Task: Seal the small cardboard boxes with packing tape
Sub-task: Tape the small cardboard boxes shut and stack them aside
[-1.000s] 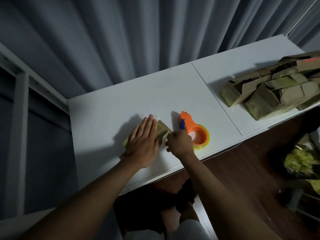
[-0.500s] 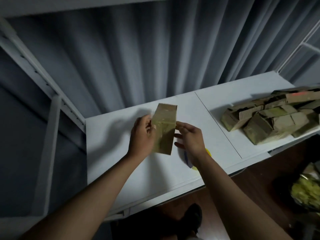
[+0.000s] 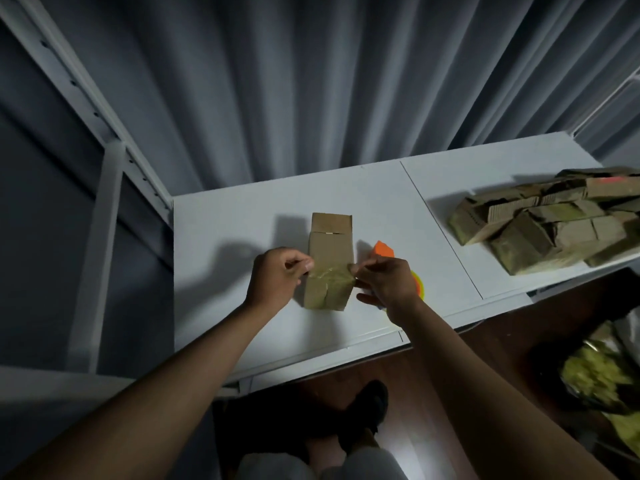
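White tabletop made of 2 panels w/ a seam btwn them, set against grey pleated curtain; white metal shelving frame on the left, dark wood floor below, dim light. On the right panel sits a pile of small cardboard boxes, jumbled, some w/ greenish sheen, 1 w/ a red mark on top. Lower right, on the floor, a bag w/ yellow-green stuff inside, blurry, can't tell what. On the left panel a small cardboard box is held over the tabletop, long side running away from the person, flap seam visible near its far end, shiny tape across its near part. Left hand pinches the box's left edge at the tape w/ thumb + fingertips; right hand pinches the right edge at the tape, other fingers loosely spread. Orange tape dispenser w/ yellow-green roll lies just behind the right hand, mostly hidden. Person's legs + dark shoe seen under the tabletop edge
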